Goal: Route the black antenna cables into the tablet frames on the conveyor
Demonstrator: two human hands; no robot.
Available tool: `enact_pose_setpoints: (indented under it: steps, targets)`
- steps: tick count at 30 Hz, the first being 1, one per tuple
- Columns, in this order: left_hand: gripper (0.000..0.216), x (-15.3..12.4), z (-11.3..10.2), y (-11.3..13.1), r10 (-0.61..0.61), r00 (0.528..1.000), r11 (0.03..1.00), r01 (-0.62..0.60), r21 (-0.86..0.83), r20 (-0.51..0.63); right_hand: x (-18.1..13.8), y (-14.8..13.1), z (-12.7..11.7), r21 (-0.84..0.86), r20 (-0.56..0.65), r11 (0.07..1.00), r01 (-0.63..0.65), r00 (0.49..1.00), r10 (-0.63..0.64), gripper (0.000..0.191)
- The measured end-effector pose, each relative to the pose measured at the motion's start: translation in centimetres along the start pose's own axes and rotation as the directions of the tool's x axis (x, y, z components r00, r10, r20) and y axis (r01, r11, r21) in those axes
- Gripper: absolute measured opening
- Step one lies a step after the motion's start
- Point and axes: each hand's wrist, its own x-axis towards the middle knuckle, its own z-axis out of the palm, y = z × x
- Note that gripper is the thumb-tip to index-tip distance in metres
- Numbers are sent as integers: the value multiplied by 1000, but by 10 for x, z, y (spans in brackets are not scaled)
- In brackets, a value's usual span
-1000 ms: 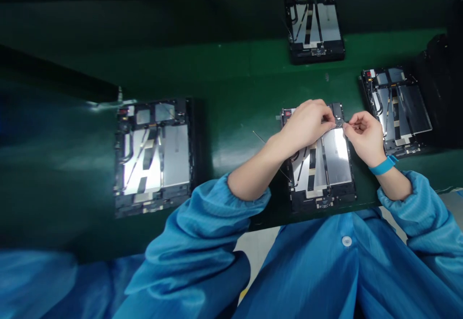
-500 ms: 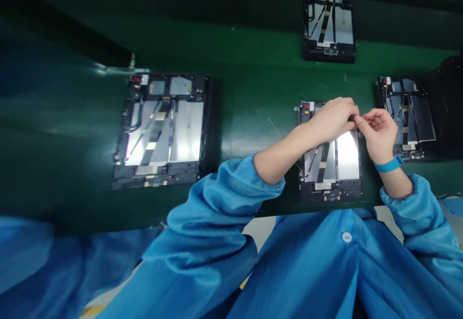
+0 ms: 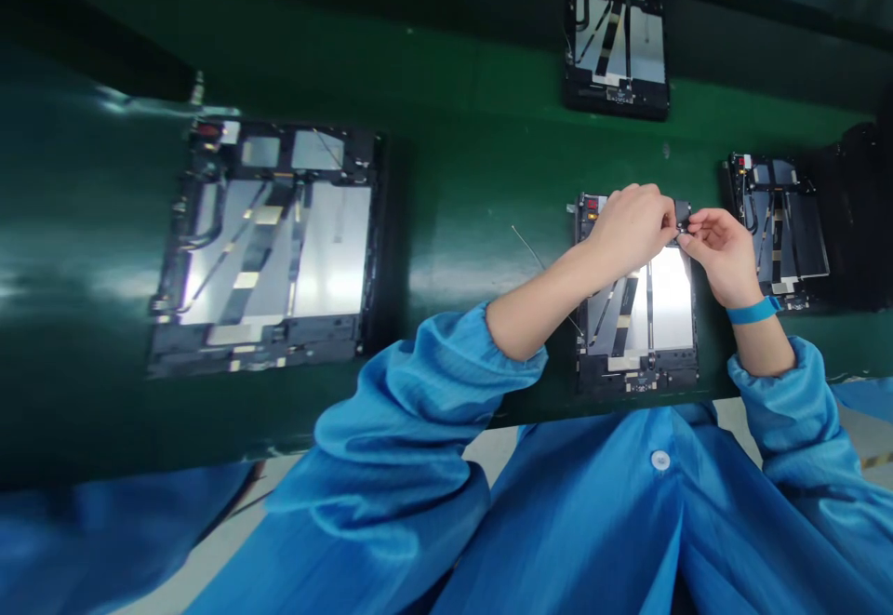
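1. Your left hand (image 3: 628,229) works at the upper right corner of an exposed unit (image 3: 674,331), thumb and forefinger drawn narrow; whether a small part sits between them, you cannot tell from here.
2. Your right hand (image 3: 726,257) faces it at the same corner, thumb and forefinger close together near the left fingertips; what they hold, if anything, is too small to make out.
3. The unit lies flat on the green bench (image 3: 460,178), under your left hand, its silver panel and dark ribbons (image 3: 626,308) showing on your side of the grip.
4. A blue band (image 3: 754,310) circles your right wrist, just behind the grip.
5. A thin wire (image 3: 526,245) slants left of the grip, passing beneath your left forearm (image 3: 537,303) toward the unit's left edge.
6. A second unit (image 3: 802,229) rests near your right hand, on its outer side.
7. A third unit (image 3: 646,47) lies beyond the grip, slightly left.
8. A fourth unit (image 3: 335,243) sits well left of the grip.
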Motion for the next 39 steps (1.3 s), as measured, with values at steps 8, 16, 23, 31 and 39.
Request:
enact_pose_setpoints:
  steps: [8, 16, 23, 31, 39]
  targets:
    - [21, 1, 1, -1, 7, 1000, 1000, -7, -23, -2, 0, -2, -1, 27, 12, 1000, 0, 1000, -1, 32]
    - [19, 0, 2, -2, 15, 999, 999, -16, -36, -31, 0, -3, 0, 40, 6, 999, 14, 1000, -14, 30]
    - [19, 4, 4, 1, 1, 1000, 1000, -1, -10, -4, 2, -9, 3, -54, 19, 998, 45, 999, -44, 25]
    - [35, -64, -33, -25, -101, 958, 985, 134, 109, -269, -5, -27, 12, -290, -36, 946, 146, 986, -163, 22]
    - [20, -161, -13, -49, -94, 985, 948, 132, 290, -143, -37, -78, 69, -318, 591, 881, 351, 800, -105, 18]
